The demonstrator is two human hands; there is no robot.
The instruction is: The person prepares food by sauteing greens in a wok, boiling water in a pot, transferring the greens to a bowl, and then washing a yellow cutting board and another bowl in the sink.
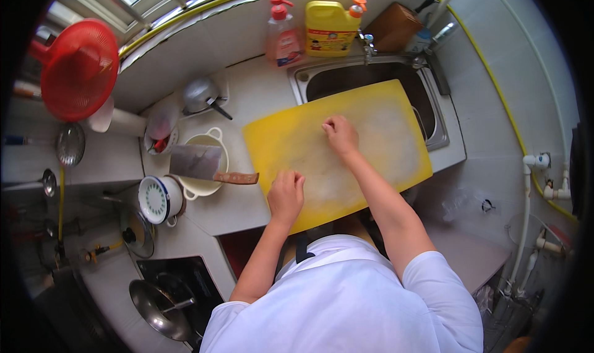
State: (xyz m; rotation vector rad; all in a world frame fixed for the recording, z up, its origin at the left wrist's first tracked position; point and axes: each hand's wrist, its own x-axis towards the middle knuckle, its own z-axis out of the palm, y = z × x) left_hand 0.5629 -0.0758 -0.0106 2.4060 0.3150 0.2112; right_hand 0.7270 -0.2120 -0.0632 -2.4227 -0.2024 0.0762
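Observation:
A large yellow plastic cutting board lies on the counter and juts over part of the steel sink. My right hand is over the middle of the board, its fingers curled in and the thumb against them. Closer to me, my left hand is at the board's left side with bent fingers. I see nothing held in either hand. A cleaver with a wooden handle rests across a cream two-handled pot, left of the board. Its handle end reaches the board's left edge.
A pink soap bottle and a yellow detergent jug stand behind the sink, near a knife block. Leftward are a lidded metal pot, an enamel mug, a hanging red strainer and a wok by the cooktop.

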